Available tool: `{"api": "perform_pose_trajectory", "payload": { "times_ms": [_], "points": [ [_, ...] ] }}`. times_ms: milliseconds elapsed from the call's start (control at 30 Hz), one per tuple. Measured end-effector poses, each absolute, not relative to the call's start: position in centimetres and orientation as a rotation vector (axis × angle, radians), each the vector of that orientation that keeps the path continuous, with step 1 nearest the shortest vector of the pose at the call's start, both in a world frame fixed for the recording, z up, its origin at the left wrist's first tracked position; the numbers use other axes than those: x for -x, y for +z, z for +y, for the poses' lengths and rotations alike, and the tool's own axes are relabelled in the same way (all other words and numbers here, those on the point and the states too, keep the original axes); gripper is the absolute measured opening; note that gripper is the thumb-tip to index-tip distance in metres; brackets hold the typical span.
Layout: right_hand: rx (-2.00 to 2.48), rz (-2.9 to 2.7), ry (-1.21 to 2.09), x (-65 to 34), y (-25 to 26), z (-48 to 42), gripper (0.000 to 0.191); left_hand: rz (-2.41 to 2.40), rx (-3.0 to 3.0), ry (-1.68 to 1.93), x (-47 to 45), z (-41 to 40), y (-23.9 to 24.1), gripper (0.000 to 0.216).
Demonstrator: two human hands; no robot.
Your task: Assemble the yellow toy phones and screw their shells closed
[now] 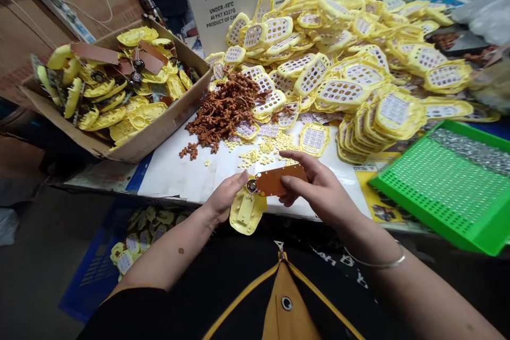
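Observation:
My left hand [228, 195] is closed round the edge of a yellow plastic shell [247, 215], its inner side facing up. A small round black speaker [252, 186] sits at the shell's top end, near my left thumb. Between the thumb and fingers of my right hand [313, 183] is a brown circuit board [273, 181], its left end beside the speaker. Thin wires show below the speaker. Behind my hands lie small yellow button pieces [274, 149] and a heap of brown rubber pieces [227, 109].
A cardboard box [167, 127] of yellow shells with boards stands at the left. Perforated yellow panels [342, 90] are piled at the back, some stacked [382, 122]. A green tray [450, 180] with small metal screws [474, 146] is at right. Below the table is a blue basket [91, 265].

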State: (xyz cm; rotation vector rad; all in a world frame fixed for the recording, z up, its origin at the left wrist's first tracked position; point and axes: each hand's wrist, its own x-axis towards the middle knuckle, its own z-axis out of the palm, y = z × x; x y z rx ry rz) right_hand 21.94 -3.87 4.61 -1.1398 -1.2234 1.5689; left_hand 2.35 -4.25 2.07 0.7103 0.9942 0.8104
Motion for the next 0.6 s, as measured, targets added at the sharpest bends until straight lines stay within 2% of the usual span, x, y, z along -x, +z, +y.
{"api": "perform_pose_trajectory", "payload": {
  "times_ms": [167,367,533,600],
  "points": [
    [1.192,-0.906,1.722,-21.26,4.24,-3.29,0.072,1.057,-0.832,0.781,-2.07,-4.67,2.34,0.056],
    [1.237,-0.782,1.806,-21.34,4.49,-2.88,0.058,1.160,-1.005,0.766,-2.24,-4.77,2.39,0.058],
    [1.262,-0.765,1.797,-20.95,4.52,-3.13,0.058,1.202,-0.942,0.837,-2.59,-4.68,1.80,0.046],
    [1.223,-0.785,1.811,-21.13,4.37,-3.30,0.050,1.177,-0.847,0.850,-2.46,-4.58,1.71,0.045]
  ]
}}
